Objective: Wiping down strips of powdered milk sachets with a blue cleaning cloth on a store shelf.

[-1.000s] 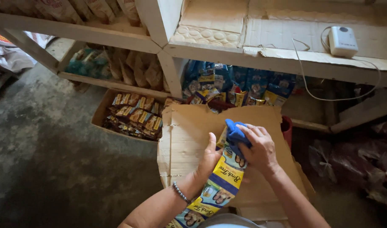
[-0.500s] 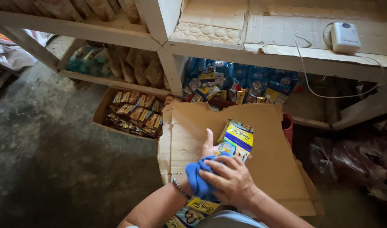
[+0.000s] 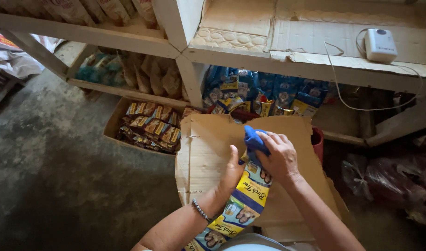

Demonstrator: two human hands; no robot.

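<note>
A long strip of joined yellow-and-blue snack sachets (image 3: 241,204) runs from my lap up over a flattened cardboard sheet (image 3: 208,139). My left hand (image 3: 231,174), with a bead bracelet on the wrist, grips the strip from the left side near its top. My right hand (image 3: 280,158) presses a bunched blue cloth (image 3: 254,141) onto the strip's upper end, fingers closed over the cloth.
A cardboard box of brown snack packets (image 3: 150,128) sits on the concrete floor to the left. Blue-and-yellow packets (image 3: 268,95) fill the low shelf ahead. A white wooden shelf post (image 3: 190,79) stands in front; a small white device with a cord (image 3: 380,44) lies on the upper shelf.
My right hand with the blue cloth went down the strip toward me half a second ago and has come back up to the top end. The left hand stays on the strip.
</note>
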